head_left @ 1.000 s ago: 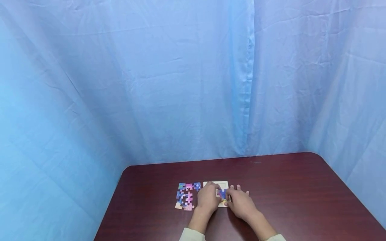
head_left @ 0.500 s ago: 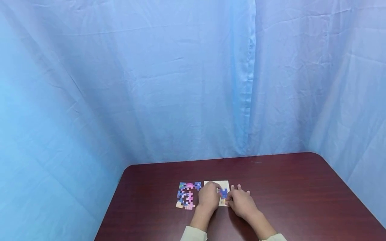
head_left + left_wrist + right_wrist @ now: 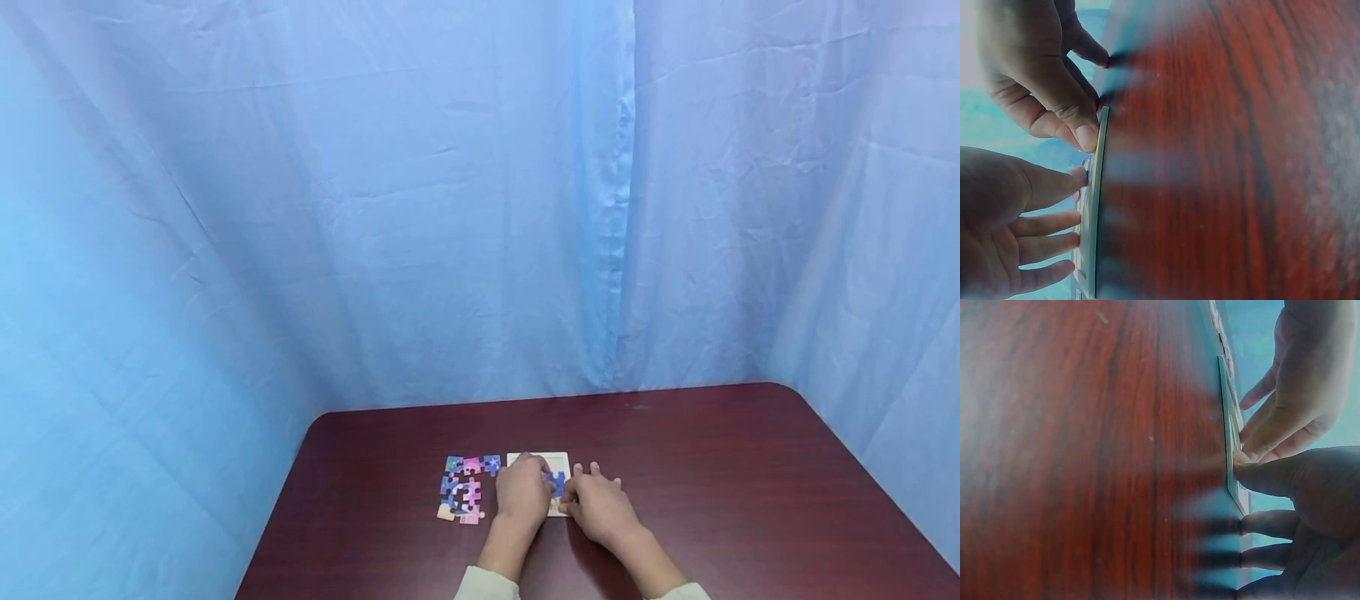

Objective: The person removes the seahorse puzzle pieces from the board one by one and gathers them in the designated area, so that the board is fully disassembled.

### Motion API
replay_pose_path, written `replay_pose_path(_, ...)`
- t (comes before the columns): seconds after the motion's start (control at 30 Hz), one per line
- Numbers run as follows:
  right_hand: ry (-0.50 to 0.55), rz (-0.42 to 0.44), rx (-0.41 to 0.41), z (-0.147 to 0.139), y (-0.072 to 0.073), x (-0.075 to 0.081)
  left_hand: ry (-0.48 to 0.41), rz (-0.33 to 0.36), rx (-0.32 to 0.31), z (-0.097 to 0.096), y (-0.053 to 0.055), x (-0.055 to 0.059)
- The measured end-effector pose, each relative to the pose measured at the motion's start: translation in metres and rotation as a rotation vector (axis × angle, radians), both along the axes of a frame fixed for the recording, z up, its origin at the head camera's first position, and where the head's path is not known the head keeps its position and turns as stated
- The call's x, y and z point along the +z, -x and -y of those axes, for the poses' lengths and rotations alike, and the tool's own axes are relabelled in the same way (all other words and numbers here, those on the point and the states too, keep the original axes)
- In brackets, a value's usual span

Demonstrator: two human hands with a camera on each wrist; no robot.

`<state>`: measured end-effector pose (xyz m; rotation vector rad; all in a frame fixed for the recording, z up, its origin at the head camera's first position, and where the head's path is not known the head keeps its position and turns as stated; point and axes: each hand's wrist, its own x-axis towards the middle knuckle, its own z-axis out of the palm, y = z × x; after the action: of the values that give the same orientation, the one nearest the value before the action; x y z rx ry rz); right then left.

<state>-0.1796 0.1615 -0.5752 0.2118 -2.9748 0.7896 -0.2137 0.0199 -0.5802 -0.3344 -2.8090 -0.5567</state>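
Observation:
A pale puzzle board (image 3: 557,457) lies flat on the table, with blue puzzle pieces (image 3: 558,482) and a yellowish one (image 3: 555,504) showing in its right part. My left hand (image 3: 522,490) covers the board's left side. In the left wrist view its fingers (image 3: 1050,242) reach nearly straight to the board, with the thumb on the pieces. My right hand (image 3: 600,502) is at the board's right edge. Its thumb (image 3: 1266,476) presses the board near the corner, while the other fingers (image 3: 1266,557) extend to the table. Whatever lies under my left palm is hidden.
Left of the board, several loose pink, blue and cream puzzle pieces (image 3: 471,492) lie close together on the dark red-brown table (image 3: 735,483). Blue curtains (image 3: 465,208) hang behind the table and along both sides.
My left hand has shifted slightly to the right over the board and covers more of the blue pieces. My right hand stays nearly in place; the loose pieces lie as before.

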Motion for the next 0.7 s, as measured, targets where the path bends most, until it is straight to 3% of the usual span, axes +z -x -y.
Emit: replay_pose_path(0.7,0.001,0.003,0.001,-0.0008,-0.0021,0.0009,-0.073,0.011,-0.003,0.0027,-0.0011,0.0023)
